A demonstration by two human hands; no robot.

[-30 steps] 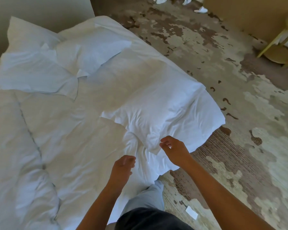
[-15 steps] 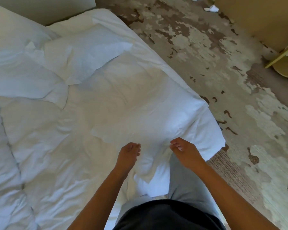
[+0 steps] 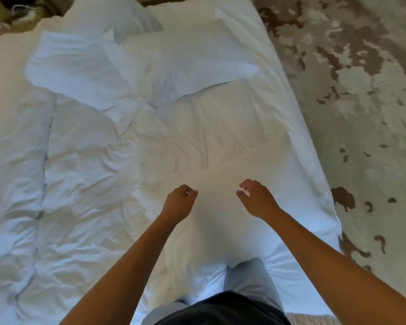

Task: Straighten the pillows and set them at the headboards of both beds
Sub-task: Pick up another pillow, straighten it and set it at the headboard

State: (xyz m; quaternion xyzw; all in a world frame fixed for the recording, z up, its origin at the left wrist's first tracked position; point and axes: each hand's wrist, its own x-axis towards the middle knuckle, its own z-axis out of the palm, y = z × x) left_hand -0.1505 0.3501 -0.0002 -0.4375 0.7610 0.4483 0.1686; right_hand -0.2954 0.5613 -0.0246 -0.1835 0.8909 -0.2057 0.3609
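A large white pillow lies flat along the right side of the bed, right in front of me. Both hands hover over its near half without gripping it. My left hand is curled into a loose fist. My right hand has its fingers bent and apart. Farther up lie two more white pillows, one crumpled at the left and one askew at the right, overlapping each other. A further pillow shows behind them.
The rumpled white duvet covers the bed, with a seam running down its left part. Patterned brown and beige carpet runs along the right edge of the bed. My legs press against the bed's near edge.
Both hands held the near pillow's corner at the bed's edge before. The pillow now lies farther onto the bed, and both hands have let go and moved forward over it.
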